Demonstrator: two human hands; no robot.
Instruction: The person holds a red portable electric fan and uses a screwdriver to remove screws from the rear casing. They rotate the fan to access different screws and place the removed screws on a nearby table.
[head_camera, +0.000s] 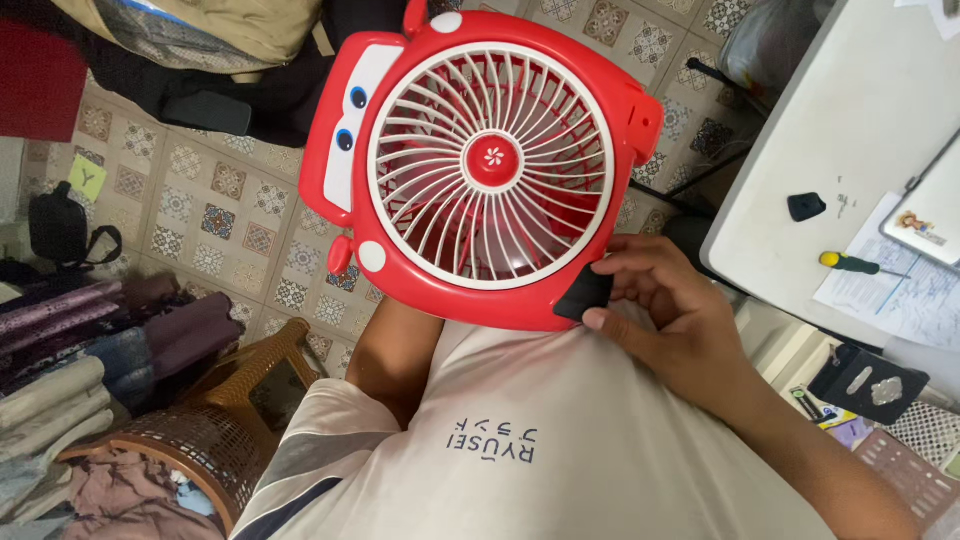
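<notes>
A red car-shaped fan (480, 160) with a white grille and cartoon eyes is held up in front of my chest, over the tiled floor. My right hand (670, 315) pinches a small black part (585, 293) against the fan's lower right edge, thumb and fingers closed on it. My left hand is hidden behind the fan; only the left forearm (395, 355) shows, rising under the fan's lower left side.
A white table (800, 130) stands at the right, with a small black piece (806, 206), a yellow-handled screwdriver (850, 263) and papers (890, 285). A wicker basket (190, 440) of clothes and folded fabric (90, 340) sit at lower left. Bags (200, 60) lie at top left.
</notes>
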